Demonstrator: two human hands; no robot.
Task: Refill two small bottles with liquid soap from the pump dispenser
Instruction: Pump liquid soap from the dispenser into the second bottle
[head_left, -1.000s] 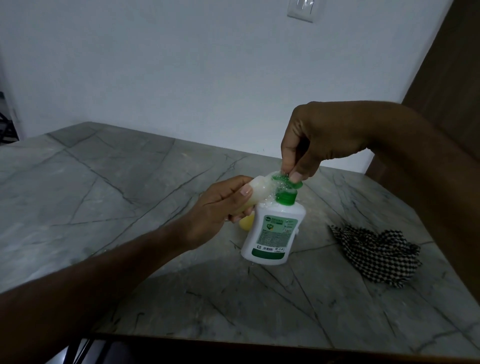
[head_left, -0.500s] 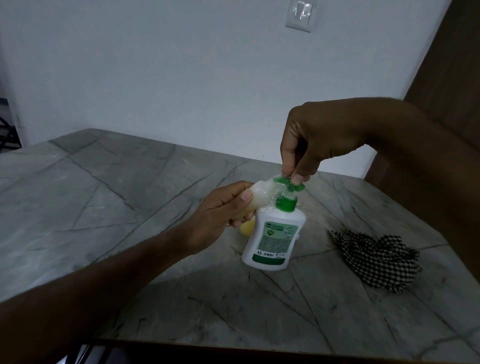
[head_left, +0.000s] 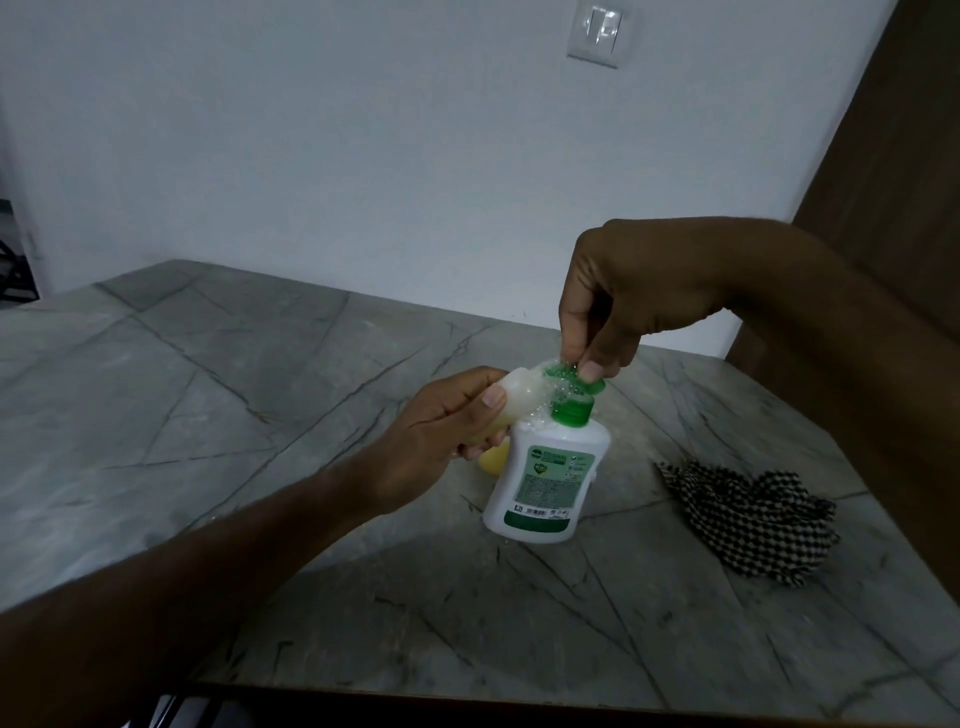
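A white pump dispenser (head_left: 545, 478) with a green label and green pump head (head_left: 569, 387) stands on the grey stone table (head_left: 260, 415). My right hand (head_left: 618, 296) comes from above, its fingertips pinching the pump head. My left hand (head_left: 441, 436) grips a small pale bottle (head_left: 519, 397), tilted with its mouth against the pump spout. White foam sits around the spout and the dispenser's shoulder. A second small yellowish bottle (head_left: 493, 460) lies on the table behind the dispenser, mostly hidden by my left hand.
A crumpled black-and-white checked cloth (head_left: 753, 514) lies to the right of the dispenser. The table's dark front edge (head_left: 519, 709) runs along the bottom. A white wall with a light switch (head_left: 596, 32) stands behind; a brown door (head_left: 893, 182) is at right.
My right hand stays on the pump head and my left keeps the small bottle at the spout. The view has tilted slightly; foam around the spout looks a little larger.
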